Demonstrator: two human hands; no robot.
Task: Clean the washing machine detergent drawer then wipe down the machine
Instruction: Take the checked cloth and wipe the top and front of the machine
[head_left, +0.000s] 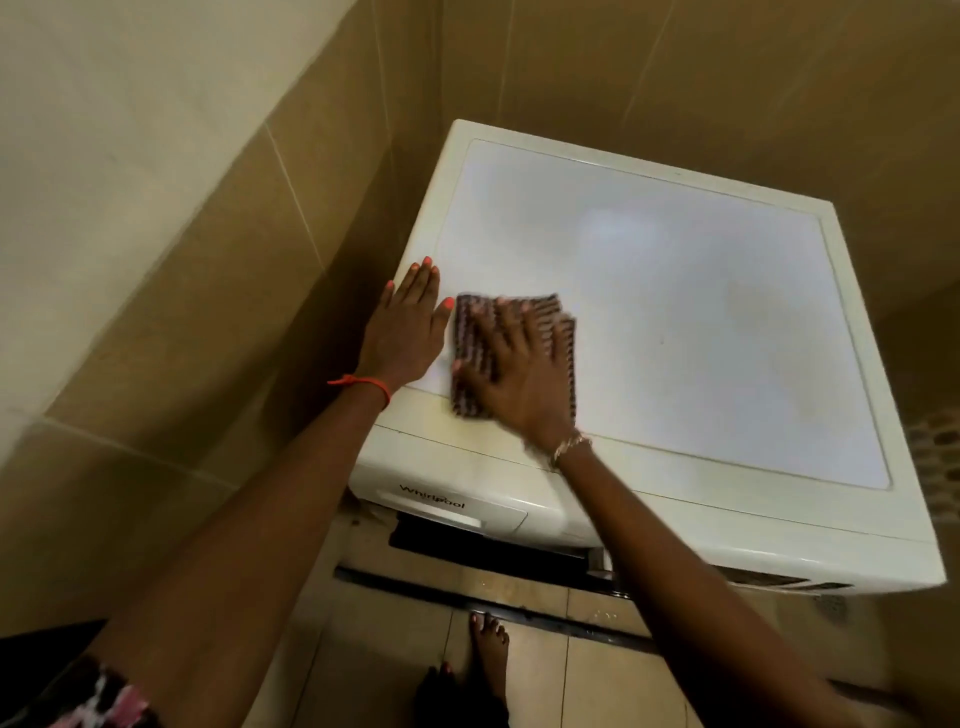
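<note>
A white washing machine (701, 312) fills the centre and right of the head view, seen from above. Its detergent drawer (452, 506) sits at the front left, under the brand lettering. My right hand (524, 369) presses flat on a dark checked cloth (470, 358) at the near left of the machine's top; the hand and cloth are blurred. My left hand (408, 327) lies flat and open on the top's left edge, just left of the cloth.
Beige tiled walls close in at the left (182, 260) and behind. A narrow gap runs between the machine's left side and the wall. A dark floor rail (493, 605) crosses the tiled floor in front, beside my bare feet (488, 649).
</note>
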